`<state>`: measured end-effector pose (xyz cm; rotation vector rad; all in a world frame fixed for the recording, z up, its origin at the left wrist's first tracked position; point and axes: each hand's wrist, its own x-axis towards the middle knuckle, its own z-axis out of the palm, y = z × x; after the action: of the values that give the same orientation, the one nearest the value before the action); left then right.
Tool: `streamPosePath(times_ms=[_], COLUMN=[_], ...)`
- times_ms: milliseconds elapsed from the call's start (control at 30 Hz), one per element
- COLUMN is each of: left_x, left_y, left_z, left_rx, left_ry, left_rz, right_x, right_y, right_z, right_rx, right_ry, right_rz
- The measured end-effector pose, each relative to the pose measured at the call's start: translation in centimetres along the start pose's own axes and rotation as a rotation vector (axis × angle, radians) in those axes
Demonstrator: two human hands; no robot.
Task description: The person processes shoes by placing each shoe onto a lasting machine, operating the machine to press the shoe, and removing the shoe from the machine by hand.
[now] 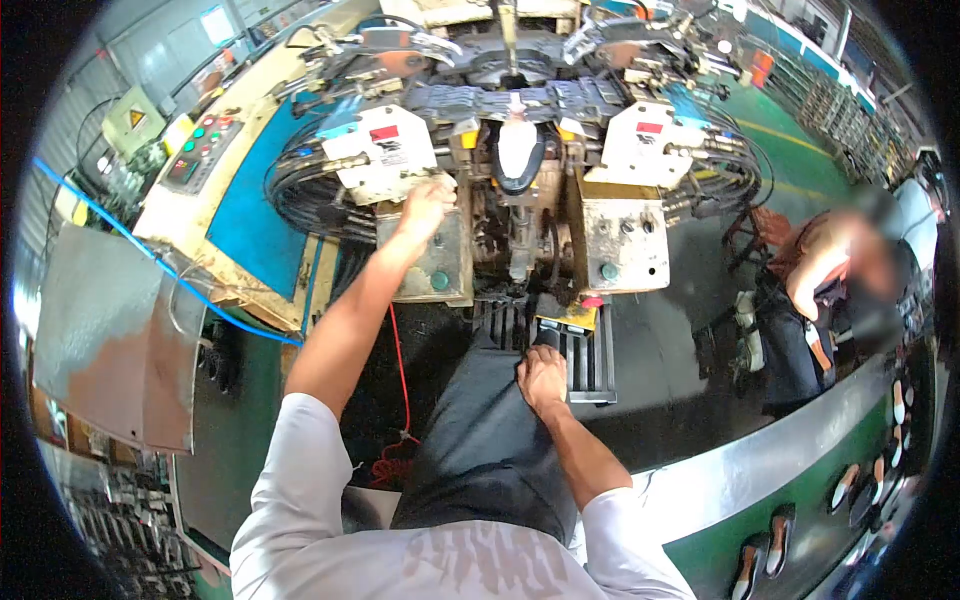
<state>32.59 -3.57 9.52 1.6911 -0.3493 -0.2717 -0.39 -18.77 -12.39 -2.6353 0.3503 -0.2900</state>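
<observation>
In front of me a shoe (518, 160) with a white sole side and a dark rim sits in the middle of a shoe-making machine (515, 100). My left hand (428, 207) is raised at the left control box (428, 265), just below the left white panel (385, 145). Its fingers are curled together, and whatever they may hold is hidden. My right hand (543, 376) lies on the knee of my dark trousers (480, 440), fingers laid over the cloth and holding nothing.
A right control box (625, 245) mirrors the left one. A yellow pedal (568, 318) is by my foot. Left stands a button panel (205, 150) and a blue hose (130, 225). A seated person (825, 260) is at right, near a conveyor carrying several shoes (780, 540).
</observation>
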Motion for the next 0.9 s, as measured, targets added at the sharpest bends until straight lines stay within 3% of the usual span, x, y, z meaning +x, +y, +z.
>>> streamPosePath(times_ms=[67, 267, 333, 367, 467, 667, 733, 900], left_x=[0.1, 2.2, 1.7, 1.8, 1.4, -0.1, -1.5, -8.6], left_y=[2.3, 3.0, 3.8, 3.4, 4.1, 3.0, 3.4, 5.0], left_z=[1.7, 6.1, 8.3, 8.7, 10.2, 10.2, 9.1, 4.0], left_rx=[0.048, -0.176, -0.367, -0.497, -0.586, -0.627, -0.589, -0.567], left_ry=[0.038, -0.095, -0.113, -0.238, -0.300, -0.290, -0.322, -0.447], left_rz=[-0.126, -0.268, -0.378, -0.343, -0.484, -0.411, -0.200, 0.083], right_x=[0.2, 1.2, 1.5, 1.6, 1.8, 2.0, 1.7, 1.4], right_y=[0.2, 0.4, 0.7, 0.9, 1.3, 0.9, 0.9, 0.7], right_z=[0.3, -0.6, -0.3, -0.2, -0.4, -0.9, -0.6, -0.3], right_rx=[-0.005, 0.023, 0.017, 0.011, 0.014, 0.001, -0.028, -0.015], right_ry=[0.009, -0.035, -0.008, 0.006, 0.025, -0.016, -0.036, -0.001], right_rz=[0.016, 0.058, 0.077, 0.070, 0.069, 0.091, 0.107, 0.046])
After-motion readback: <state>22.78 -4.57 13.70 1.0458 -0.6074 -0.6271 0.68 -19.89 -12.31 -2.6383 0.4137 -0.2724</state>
